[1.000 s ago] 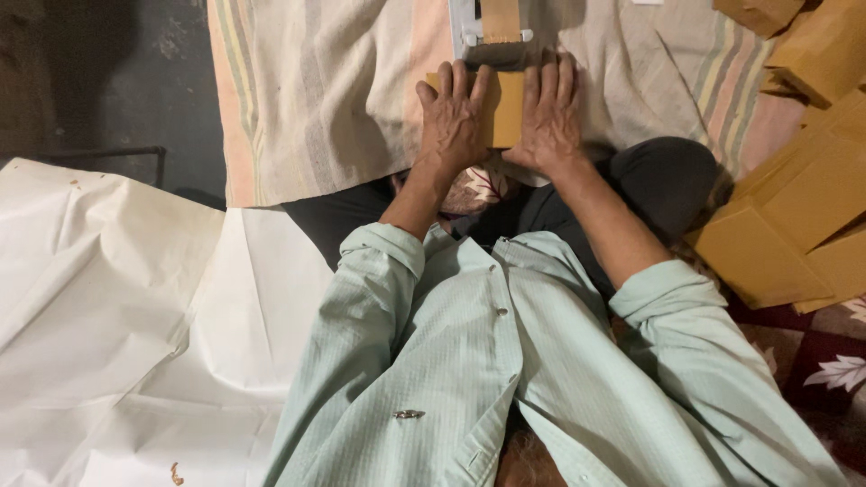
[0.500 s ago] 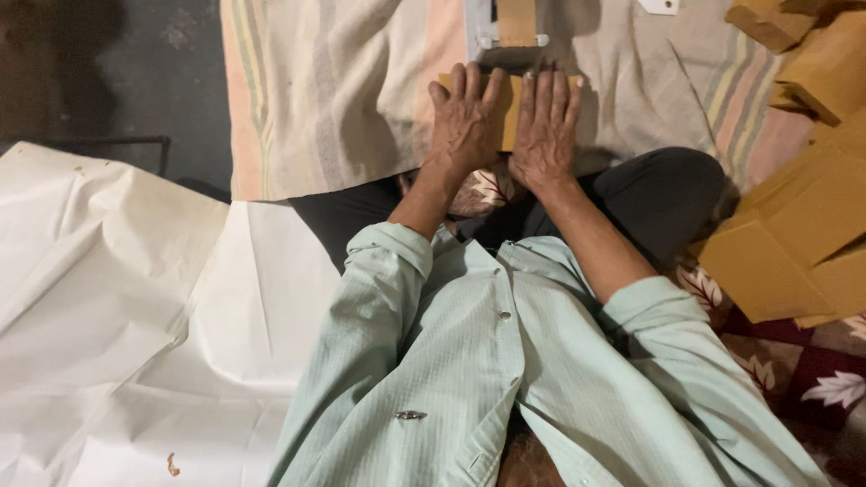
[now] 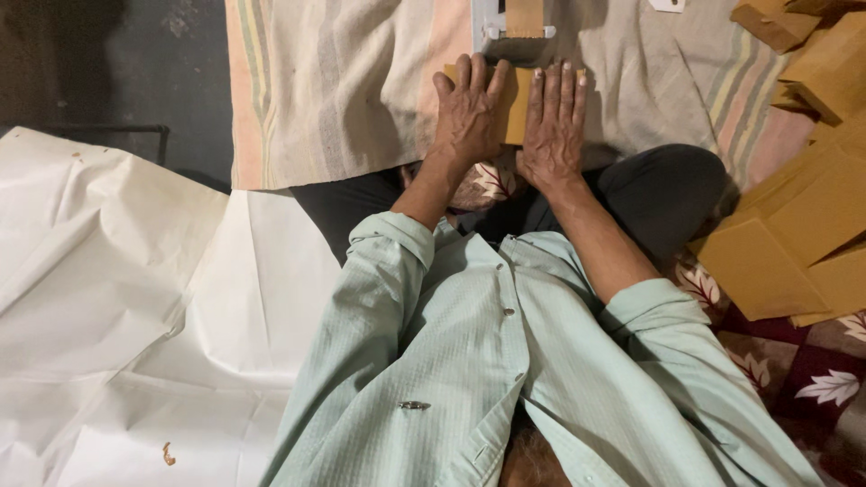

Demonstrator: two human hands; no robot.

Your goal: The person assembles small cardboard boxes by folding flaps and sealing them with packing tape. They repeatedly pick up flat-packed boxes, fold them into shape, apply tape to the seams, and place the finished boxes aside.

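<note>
— What is being pressed, and where is it lying?

— A flat piece of brown cardboard (image 3: 515, 106) is being held down on the striped cloth (image 3: 352, 90), just in front of the crossed legs and touching the grey metal device (image 3: 511, 25) at the top edge of the view. It is being covered by both hands: the left hand (image 3: 466, 113) and the right hand (image 3: 552, 122) are being laid palm-down on it, side by side, fingers stretched out. Nothing is being pinched or clasped; each grip is being kept flat and open.

— How is such a piece likely to be handled?

— It is being judged as light and fairly stiff, yet easily creased if bent. The bare edges to the left and right of the hands are being suggested as the places to take hold, with thumb under and fingers over.

— And the surroundings?

— The cloth is being seen as soft and slightly rumpled, spread over a dark floor (image 3: 117, 81). A stack of similar brown cardboard pieces (image 3: 798, 234) is being kept to the right, on a patterned maroon rug (image 3: 812, 379). Large white paper sheets (image 3: 117, 316) are being spread at the left. The room is being lit dimly.
</note>
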